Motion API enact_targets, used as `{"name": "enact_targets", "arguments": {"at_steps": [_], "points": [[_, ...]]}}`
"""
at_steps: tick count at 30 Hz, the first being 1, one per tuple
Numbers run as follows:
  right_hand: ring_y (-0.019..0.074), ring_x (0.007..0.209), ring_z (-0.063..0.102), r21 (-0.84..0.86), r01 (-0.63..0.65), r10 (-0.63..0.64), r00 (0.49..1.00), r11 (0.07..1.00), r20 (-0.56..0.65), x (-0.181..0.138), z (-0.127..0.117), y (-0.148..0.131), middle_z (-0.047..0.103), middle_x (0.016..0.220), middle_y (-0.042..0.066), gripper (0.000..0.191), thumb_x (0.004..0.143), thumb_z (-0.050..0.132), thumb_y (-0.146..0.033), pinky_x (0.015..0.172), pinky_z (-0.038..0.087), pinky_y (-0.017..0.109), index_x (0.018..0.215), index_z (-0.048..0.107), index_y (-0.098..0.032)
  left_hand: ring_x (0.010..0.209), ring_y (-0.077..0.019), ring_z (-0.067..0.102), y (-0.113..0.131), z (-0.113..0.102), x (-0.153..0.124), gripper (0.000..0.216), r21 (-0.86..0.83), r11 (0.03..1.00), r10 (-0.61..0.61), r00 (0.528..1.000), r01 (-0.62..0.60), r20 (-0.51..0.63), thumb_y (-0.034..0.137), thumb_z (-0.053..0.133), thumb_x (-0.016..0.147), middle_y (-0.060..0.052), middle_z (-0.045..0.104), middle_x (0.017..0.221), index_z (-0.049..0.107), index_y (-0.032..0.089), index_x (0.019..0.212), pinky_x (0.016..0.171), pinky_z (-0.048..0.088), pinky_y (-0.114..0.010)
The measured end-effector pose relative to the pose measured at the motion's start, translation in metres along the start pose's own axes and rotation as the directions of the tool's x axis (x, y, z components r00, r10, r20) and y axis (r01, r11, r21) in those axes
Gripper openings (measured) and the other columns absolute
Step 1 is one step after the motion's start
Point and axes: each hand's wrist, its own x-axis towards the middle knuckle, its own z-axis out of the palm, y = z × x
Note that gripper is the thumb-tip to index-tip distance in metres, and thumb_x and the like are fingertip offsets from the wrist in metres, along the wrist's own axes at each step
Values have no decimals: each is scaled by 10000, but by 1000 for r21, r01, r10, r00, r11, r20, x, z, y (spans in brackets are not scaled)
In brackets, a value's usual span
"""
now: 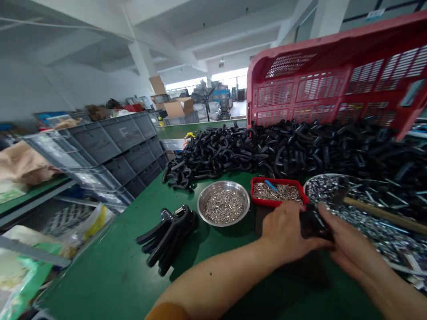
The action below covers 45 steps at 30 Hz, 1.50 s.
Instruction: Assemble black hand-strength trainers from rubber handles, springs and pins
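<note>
My left hand (pixel 283 229) and my right hand (pixel 348 242) come together at the front right of the table, fingers closed around a black plastic part (pixel 313 223). It is blurred and partly covered by my fingers, so its exact shape is hard to read. Beneath my hands lies a dark flat plate (pixel 262 220). Just beyond my left hand stands a red tray (pixel 267 203) of small metal pins, with a blue stick (pixel 271 186) on top. Left of it, a steel bowl (pixel 201 209) contains small metal pieces. Farther left rests a stack of black spring-fitted handle assemblies (pixel 170 238).
A large heap of black plastic parts (pixel 233 149) spreads across the back, below a tilted red crate (pixel 300 89). On the right, a wooden-handled hammer (pixel 376 213) lies over metal hardware (pixel 370 235). Grey crates (pixel 123 133) stand left of the green table (pixel 110 275); a person (pixel 115 106) is behind them.
</note>
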Motion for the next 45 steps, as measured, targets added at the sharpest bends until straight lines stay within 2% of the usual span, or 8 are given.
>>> {"name": "enact_targets", "arguments": {"at_steps": [3,7,11,16,21,25,32,45], "points": [[77,418,428,269,-55,73,996,962,-59,14,20,12,479,539,-42,278,656,644,-448,301,305,166,667,505,-208,938,-241,567,-19,-30,24,526,280,955,66,990,-99,126,626,481,708,-79,585,1040,541,210,1026,775,468,-356],[65,429,419,227,-74,77,997,971,-4,27,12,31,450,561,-52,302,647,666,-425,291,286,152,644,466,-199,957,-244,573,-94,-124,61,313,772,587,-439,897,245,49,318,371,862,-116,618,1025,582,182,1049,765,457,-347],[67,457,429,101,-81,75,995,992,59,24,8,40,480,621,-43,301,681,626,-472,312,316,155,727,493,-206,987,-293,558,-176,-197,60,290,857,440,-583,811,268,46,156,504,753,-153,607,1053,635,178,1011,805,436,-399],[63,460,429,79,-32,27,998,996,62,22,10,43,479,632,-48,310,712,589,-495,321,296,152,736,485,-203,908,-245,596,-223,-208,43,308,887,429,-582,803,172,126,146,471,766,-91,584,1084,638,262,997,767,451,-343],[97,486,477,20,34,-35,999,999,40,25,7,46,505,602,-42,310,738,546,-513,370,356,189,749,491,-208,1022,-282,526,-200,-212,68,312,858,503,-354,931,108,90,335,410,835,-134,549,1086,544,166,1060,844,412,-385],[142,638,545,-37,232,-230,971,972,64,22,6,33,581,695,3,293,741,560,-481,519,449,237,811,536,-198,847,-231,588,-131,-186,81,349,516,848,-52,989,118,-141,385,322,868,-106,600,891,441,124,1068,758,451,-360],[145,643,552,-204,475,-473,879,856,64,-4,6,-10,595,716,1,246,769,539,-444,543,436,243,864,546,-218,789,-184,582,-14,-57,41,243,-56,992,121,985,-115,122,344,366,868,-84,611,871,465,152,980,725,450,-309],[190,702,579,-587,578,-627,765,566,148,-8,-2,-12,638,780,58,247,830,447,-400,634,407,289,893,558,-188,889,-148,536,-9,2,31,378,-425,905,-90,985,20,-145,419,222,911,-55,581,934,500,165,946,803,409,-269]]}}
